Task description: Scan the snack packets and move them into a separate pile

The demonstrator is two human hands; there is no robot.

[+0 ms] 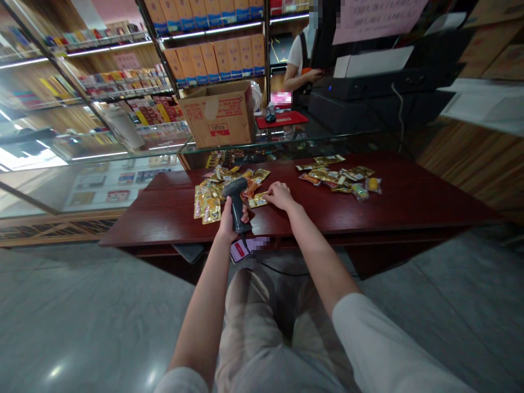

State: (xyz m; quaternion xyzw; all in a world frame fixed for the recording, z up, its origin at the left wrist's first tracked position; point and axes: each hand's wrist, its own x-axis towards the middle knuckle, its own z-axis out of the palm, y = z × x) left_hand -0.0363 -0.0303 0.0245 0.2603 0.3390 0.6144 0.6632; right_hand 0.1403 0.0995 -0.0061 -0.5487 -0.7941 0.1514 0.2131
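Observation:
My left hand is wrapped round the grip of a dark handheld barcode scanner, its head pointing toward a pile of small yellow snack packets on a low dark red table. My right hand rests on the table just right of the scanner, fingers pinched on one yellow packet at the pile's edge. A second heap of yellow packets lies further right, apart from both hands.
A cardboard box sits on a glass display counter behind the table. Shelves of boxed goods fill the back wall. Another person stands at a black till. A phone lies by my knees.

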